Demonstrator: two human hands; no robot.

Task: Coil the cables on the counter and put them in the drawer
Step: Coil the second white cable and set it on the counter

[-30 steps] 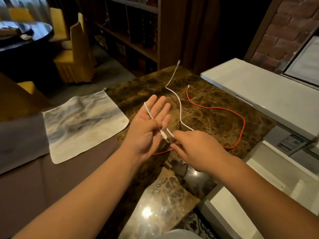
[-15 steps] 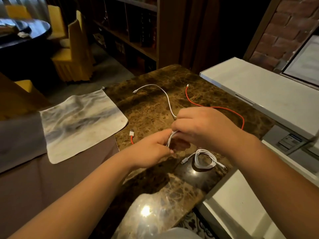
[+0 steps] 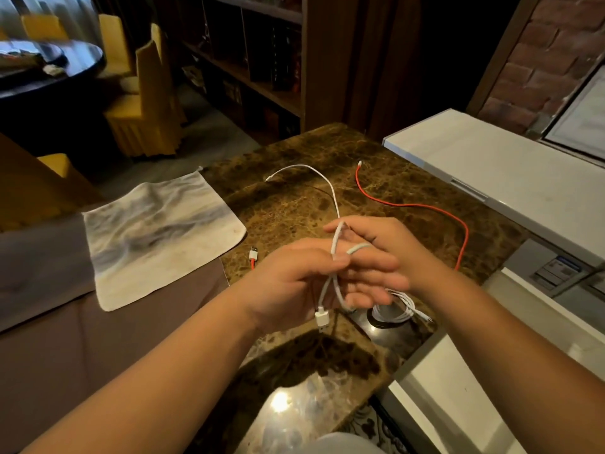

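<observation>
While curled, both hands [image 3: 327,273] pinch white cable [image 3: 334,198].

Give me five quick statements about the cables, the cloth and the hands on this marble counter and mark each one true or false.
1. Both hands hold the thin white charging cable. True: the left hand and the right hand both grip it.
2. The long orange-red cable is already coiled. False: it lies loose across the brown marble counter.
3. A coiled white cable lies on the counter under the right hand. True.
4. The grey-streaked white cloth covers the orange-red cable. False: it lies apart, left of it.
5. The held cable's white USB plug hangs below the left hand. True.
</observation>
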